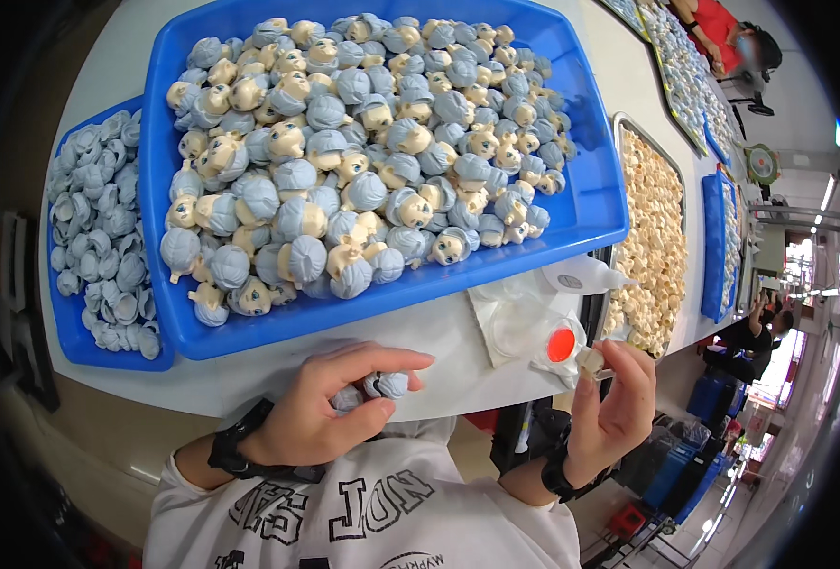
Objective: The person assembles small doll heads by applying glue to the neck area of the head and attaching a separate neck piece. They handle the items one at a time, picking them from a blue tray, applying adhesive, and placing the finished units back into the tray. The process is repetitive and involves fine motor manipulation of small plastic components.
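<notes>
My left hand [320,403] is closed around small grey-blue doll hair pieces [386,384]; a dark gap shows on the front one. Another grey-blue piece sits deeper in the palm, partly covered by fingers. Between thumb and fingertips, my right hand [619,403] pinches a small cream piece [590,361], perhaps a doll face part. That hand is beside a clear plastic-wrapped dish [524,332] with a round red patch [561,345]. Beyond both hands, a large blue tray [391,302] holds many doll heads [353,171] with grey-blue hair.
Left of the large tray, a smaller blue tray [107,353] contains loose hair shells [107,237]. A metal tray [619,120] of cream parts [652,237] stands at right, near a white squeeze bottle [576,276]. Co-workers [719,38] and another blue tray [712,247] are farther right.
</notes>
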{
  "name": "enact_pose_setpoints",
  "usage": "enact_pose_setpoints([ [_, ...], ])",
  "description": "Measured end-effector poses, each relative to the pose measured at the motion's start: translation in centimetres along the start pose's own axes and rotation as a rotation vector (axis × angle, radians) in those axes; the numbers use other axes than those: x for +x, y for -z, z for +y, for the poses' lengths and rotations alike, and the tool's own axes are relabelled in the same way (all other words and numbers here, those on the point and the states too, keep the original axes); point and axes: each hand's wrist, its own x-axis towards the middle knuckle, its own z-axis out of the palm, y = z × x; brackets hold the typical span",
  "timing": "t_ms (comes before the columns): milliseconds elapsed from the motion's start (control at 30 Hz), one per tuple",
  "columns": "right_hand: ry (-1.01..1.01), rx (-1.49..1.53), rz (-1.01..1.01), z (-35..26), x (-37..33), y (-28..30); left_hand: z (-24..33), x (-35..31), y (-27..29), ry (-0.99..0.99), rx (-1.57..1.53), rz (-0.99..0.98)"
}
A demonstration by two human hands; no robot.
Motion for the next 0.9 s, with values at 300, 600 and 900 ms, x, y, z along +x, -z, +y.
enact_pose_setpoints([
  [300, 0.046, -0.182, -0.149, -0.4, 1.3, 0.4, -0.3, 0.4, 0.1, -0.177, 0.198, -0.015],
  [600, 0.148, -0.238, -0.222, -0.1, 1.7, 0.1, 0.1, 0.5, -0.2, -0.173, 0.232, 0.022],
  [900, 0.147, -0.242, -0.234, 0.0, 1.7, 0.1, 0.4, 0.3, -0.3, -0.131, 0.203, 0.035],
])
